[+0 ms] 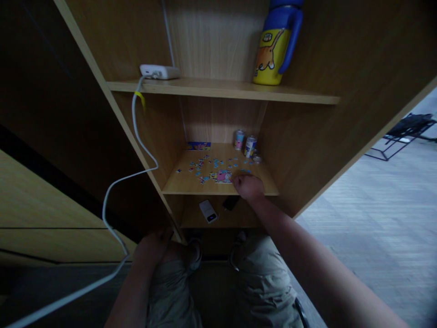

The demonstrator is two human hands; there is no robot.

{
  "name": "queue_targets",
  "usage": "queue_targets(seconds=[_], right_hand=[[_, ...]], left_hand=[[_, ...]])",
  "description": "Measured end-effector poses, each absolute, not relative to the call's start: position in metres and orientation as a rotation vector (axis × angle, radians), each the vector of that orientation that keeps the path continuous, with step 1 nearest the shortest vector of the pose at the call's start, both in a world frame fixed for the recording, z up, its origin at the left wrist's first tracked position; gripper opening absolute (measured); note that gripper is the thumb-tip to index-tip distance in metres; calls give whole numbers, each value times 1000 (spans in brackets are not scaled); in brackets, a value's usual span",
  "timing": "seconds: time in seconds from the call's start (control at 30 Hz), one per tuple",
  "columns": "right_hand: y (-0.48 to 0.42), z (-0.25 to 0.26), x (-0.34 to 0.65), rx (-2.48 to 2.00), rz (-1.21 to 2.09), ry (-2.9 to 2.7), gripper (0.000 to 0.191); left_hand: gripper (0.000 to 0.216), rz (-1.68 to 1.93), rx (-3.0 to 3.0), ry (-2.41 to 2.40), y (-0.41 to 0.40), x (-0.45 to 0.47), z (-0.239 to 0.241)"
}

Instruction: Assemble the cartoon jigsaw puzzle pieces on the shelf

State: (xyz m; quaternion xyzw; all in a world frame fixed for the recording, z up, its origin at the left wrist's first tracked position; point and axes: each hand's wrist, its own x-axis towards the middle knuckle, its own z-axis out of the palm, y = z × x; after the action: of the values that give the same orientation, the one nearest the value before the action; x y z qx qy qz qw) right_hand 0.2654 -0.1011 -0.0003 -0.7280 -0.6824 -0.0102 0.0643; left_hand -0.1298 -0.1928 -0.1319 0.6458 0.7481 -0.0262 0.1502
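Note:
My right hand [248, 186] reaches into a wooden shelf [180, 184] and rests knuckles-up at its front edge, fingers curled down beside a pink, partly joined puzzle patch [223, 176]. Whether it pinches a piece is hidden. Several loose blue puzzle pieces [209, 162] lie scattered across the shelf board. My left hand [153, 241] lies low on my left knee in the dark, its fingers not distinct.
Two small cans [245, 142] and a puzzle picture card [198, 146] stand at the back of the shelf. Above, a yellow-and-blue bottle [275, 45] and a white charger [159, 71] with a hanging white cable [112, 191]. Below, a power bank [208, 211] and a dark object [231, 202].

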Motion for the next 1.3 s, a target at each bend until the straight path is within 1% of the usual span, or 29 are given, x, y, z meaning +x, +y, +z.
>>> queue_targets(seconds=[0.23, 0.43, 0.67, 1.17, 1.3], right_hand=[[-102, 0, 265, -2188, -29, -2057, 59], [-103, 1, 264, -2200, -18, -2050, 60], [-103, 2, 263, -2217, -18, -2034, 59], [-103, 1, 264, -2211, -15, -2039, 56], [-103, 1, 263, -2218, -23, -2032, 57]], left_hand=[[51, -85, 1852, 2162, -193, -126, -130], [50, -97, 1861, 2163, -196, -125, -126], [43, -106, 1922, 2130, -199, -123, -121], [46, -101, 1882, 2184, -200, -122, -123], [43, -96, 1881, 2190, -198, -122, -125]])
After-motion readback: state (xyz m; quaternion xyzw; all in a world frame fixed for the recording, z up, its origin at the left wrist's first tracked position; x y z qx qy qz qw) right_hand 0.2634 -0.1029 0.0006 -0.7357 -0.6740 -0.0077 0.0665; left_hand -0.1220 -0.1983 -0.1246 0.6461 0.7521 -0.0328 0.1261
